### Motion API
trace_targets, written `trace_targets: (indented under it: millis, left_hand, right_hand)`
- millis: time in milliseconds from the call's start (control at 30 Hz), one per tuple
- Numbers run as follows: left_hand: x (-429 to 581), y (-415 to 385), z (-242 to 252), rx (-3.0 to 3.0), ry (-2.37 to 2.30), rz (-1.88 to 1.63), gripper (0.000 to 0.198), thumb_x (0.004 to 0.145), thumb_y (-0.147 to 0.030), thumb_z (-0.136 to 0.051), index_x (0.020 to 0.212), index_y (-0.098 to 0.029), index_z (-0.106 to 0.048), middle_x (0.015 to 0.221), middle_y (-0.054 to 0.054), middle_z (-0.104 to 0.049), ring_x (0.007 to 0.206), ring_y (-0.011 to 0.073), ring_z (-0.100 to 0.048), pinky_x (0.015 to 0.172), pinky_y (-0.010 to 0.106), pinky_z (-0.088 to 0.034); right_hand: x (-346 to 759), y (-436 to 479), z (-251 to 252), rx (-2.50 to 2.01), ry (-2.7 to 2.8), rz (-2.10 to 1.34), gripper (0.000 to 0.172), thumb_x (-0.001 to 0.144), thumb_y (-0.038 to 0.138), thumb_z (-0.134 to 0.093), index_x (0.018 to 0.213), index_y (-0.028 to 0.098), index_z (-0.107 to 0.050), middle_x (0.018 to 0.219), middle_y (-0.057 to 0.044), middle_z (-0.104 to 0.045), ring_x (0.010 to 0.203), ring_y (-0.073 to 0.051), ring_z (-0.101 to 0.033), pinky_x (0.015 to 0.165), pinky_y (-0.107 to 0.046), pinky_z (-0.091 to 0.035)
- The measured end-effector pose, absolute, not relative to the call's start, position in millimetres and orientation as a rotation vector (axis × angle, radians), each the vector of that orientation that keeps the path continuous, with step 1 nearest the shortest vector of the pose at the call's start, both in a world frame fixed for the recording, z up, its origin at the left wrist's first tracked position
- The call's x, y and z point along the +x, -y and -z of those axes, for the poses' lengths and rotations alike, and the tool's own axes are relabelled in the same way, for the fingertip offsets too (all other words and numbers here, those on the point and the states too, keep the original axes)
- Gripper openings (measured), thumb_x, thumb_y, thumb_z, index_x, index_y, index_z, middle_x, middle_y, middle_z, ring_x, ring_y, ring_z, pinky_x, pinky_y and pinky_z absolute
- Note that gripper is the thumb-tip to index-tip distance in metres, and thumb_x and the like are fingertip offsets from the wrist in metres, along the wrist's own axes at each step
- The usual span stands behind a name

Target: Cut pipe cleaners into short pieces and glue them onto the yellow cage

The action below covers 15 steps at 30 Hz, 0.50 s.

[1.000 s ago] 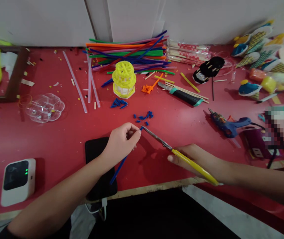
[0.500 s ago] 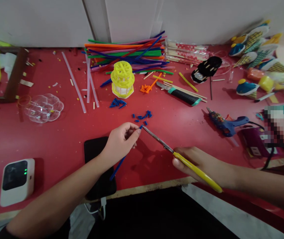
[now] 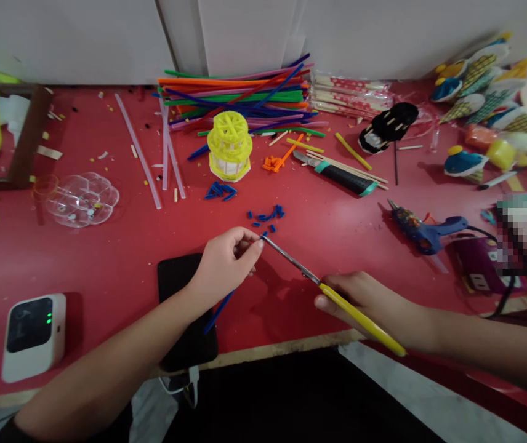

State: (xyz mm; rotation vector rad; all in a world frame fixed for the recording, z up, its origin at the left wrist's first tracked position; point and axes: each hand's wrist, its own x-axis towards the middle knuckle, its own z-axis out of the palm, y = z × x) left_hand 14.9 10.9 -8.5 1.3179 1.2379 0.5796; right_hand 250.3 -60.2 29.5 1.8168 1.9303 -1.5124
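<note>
My left hand point(image 3: 231, 261) pinches a blue pipe cleaner point(image 3: 220, 312), whose long end hangs down past the palm over the black phone point(image 3: 183, 344). In my right hand point(image 3: 360, 301) is a pair of scissors point(image 3: 360, 317) with yellow handles. Its blades are at my left fingertips, where the pipe cleaner's tip is. Just beyond them lie several short blue cut pieces point(image 3: 270, 215), and a second small heap of blue pieces point(image 3: 220, 191) sits farther left. Behind that stands a yellow tiered model point(image 3: 230, 146) made of fuzzy stems.
Coloured pipe cleaners point(image 3: 236, 95) are piled at the back. A utility knife point(image 3: 344, 176) and orange pieces point(image 3: 273, 163) lie mid-table. Right: a blue glue gun point(image 3: 425, 227) and a black fuzzy model point(image 3: 388, 128). Left: a clear plastic tray point(image 3: 83, 200) and a white device point(image 3: 35, 337).
A short blue piece has come off at the scissor blades and now sits just beyond my left fingertips. The scissors have tilted slightly; my left hand has hardly moved.
</note>
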Motion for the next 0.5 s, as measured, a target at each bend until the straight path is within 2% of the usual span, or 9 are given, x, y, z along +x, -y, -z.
trace_targets:
  millis: [267, 500]
  left_hand:
    - [14.5, -10.9, 8.8, 1.337, -1.262, -0.579, 0.008, 0.083, -0.026, -0.060, 0.077, -0.020, -0.060, 0.057, -0.005, -0.060, 0.047, 0.0090, -0.060, 0.046, 0.018, -0.048]
    - [15.4, -11.3, 8.6, 1.316, -1.261, -0.576, 0.011, 0.084, -0.028, -0.061, 0.080, -0.019, -0.062, 0.058, -0.004, -0.060, 0.048, 0.0085, -0.060, 0.048, 0.018, -0.050]
  right_hand:
    - [254.3, 60.9, -29.5, 1.775, -1.978, 1.521, 0.070, 0.085, 0.089, -0.032, 0.066, 0.023, -0.042, 0.059, 0.003, -0.045, 0.054, -0.010, -0.037, 0.049, -0.027, -0.031]
    - [251.6, 58.8, -34.4, 1.740, -1.979, 1.490, 0.070, 0.084, 0.090, -0.028, 0.067, 0.023, -0.042, 0.061, 0.002, -0.046, 0.054, -0.011, -0.039, 0.050, -0.028, -0.031]
